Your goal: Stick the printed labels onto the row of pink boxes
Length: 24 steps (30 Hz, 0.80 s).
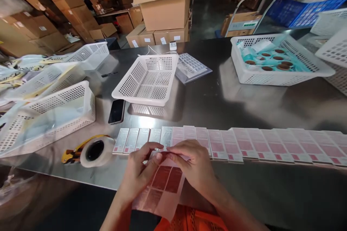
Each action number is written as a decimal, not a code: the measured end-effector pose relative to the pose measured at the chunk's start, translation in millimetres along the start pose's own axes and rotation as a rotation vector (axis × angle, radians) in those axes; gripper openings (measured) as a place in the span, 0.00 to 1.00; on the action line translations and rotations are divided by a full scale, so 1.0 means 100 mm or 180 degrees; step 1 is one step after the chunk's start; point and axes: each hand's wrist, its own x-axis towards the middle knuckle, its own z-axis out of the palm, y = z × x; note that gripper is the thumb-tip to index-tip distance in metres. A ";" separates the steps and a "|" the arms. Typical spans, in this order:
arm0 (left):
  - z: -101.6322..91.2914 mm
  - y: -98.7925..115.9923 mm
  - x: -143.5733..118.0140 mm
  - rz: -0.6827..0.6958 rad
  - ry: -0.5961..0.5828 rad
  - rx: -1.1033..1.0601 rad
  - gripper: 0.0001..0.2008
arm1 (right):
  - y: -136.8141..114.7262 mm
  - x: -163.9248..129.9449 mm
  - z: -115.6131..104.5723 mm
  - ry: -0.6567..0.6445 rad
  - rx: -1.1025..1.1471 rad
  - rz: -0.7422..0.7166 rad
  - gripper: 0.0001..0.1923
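Close to the table's front edge, my left hand [139, 171] and my right hand [194, 164] meet, both closed in a pinch at the top edge of a sticker sheet [159, 189]. Reddish rectangular labels sit on its pale backing, which hangs down between my wrists. Whether one fingertip grips a loose label there cannot be made out. Just beyond my fingers runs a long row of flat slim boxes. Those at the left end, such as the silvery box [131, 140], look grey; from the middle rightward, like the pinkish box [245, 142], they look pink.
Left of the row lie a tape roll [95, 151] and a yellow tape cutter [71, 154]. Behind are a phone [116, 111], a white basket [169, 86], printed sheets [192, 66] and a basket of teal-wrapped rolls [282, 77]. More white baskets [90, 104] stand left.
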 end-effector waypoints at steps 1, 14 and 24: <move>-0.01 0.02 0.00 0.0069 -0.0012 0.0010 0.12 | 0.00 -0.01 0.01 0.0051 0.0061 -0.0017 0.06; 0.05 -0.08 -0.02 -0.0134 0.0401 -0.0150 0.16 | -0.07 -0.10 0.15 0.1149 -0.0469 -0.0656 0.10; -0.07 -0.04 0.00 -0.0647 -0.0099 -0.1429 0.19 | -0.06 -0.26 0.31 0.0481 -0.1478 -0.0950 0.10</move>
